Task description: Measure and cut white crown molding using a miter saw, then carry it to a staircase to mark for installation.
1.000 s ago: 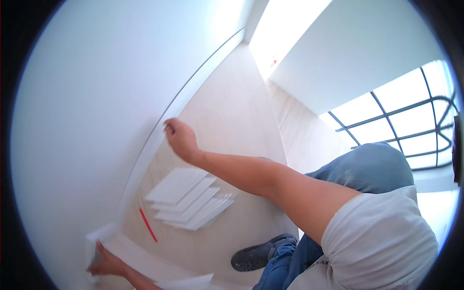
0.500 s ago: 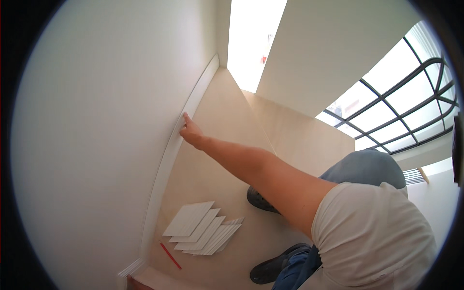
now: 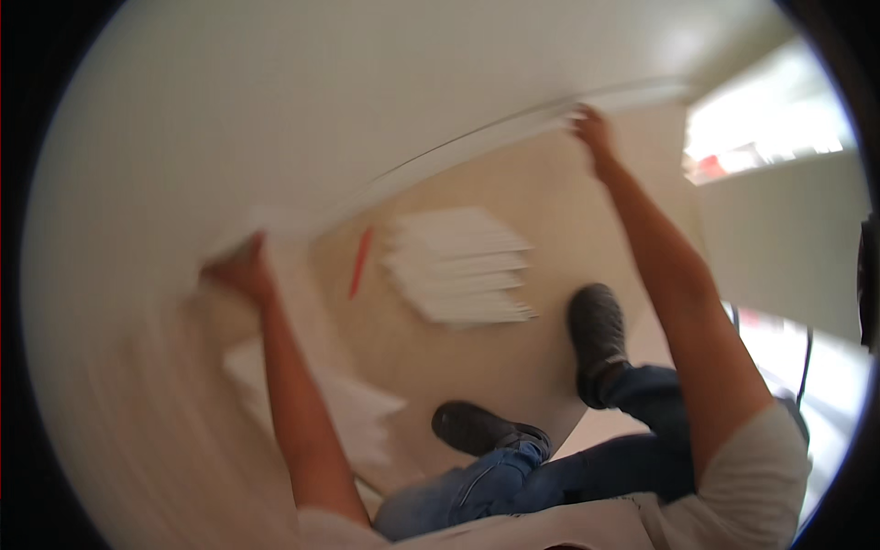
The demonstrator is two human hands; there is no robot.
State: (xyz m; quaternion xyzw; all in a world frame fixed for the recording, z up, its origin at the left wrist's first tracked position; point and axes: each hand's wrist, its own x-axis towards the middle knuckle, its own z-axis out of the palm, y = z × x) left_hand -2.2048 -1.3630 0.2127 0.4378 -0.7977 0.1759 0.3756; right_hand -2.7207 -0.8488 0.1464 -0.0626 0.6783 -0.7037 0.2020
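Observation:
A long white baseboard [image 3: 495, 137] runs along the foot of the wall, with a thin dark line along much of its upper edge. At its far right part, my right hand [image 3: 593, 133] has its bent fingers against the board; blur hides whether they grip it. My left hand [image 3: 236, 269] is stretched out to the left, by the wall corner near the board's other end. Its fingers are smeared by motion, so what they touch cannot be made out. Between my arms, a fanned stack of white tiles or panels [image 3: 458, 266] lies on the floor beside a slim red stick [image 3: 361, 263].
More white flat pieces [image 3: 353, 412] lie on the floor beside my left forearm, blurred. My dark shoes [image 3: 597, 335] stand on the beige floor [image 3: 541, 206] in front of the stack. To the right are a pale panel [image 3: 788, 238] and bright window openings.
The view has swung toward the left and blurred. My left arm has come into sight, reaching left. My right hand is still at the baseboard; a dark line now shows along its upper edge.

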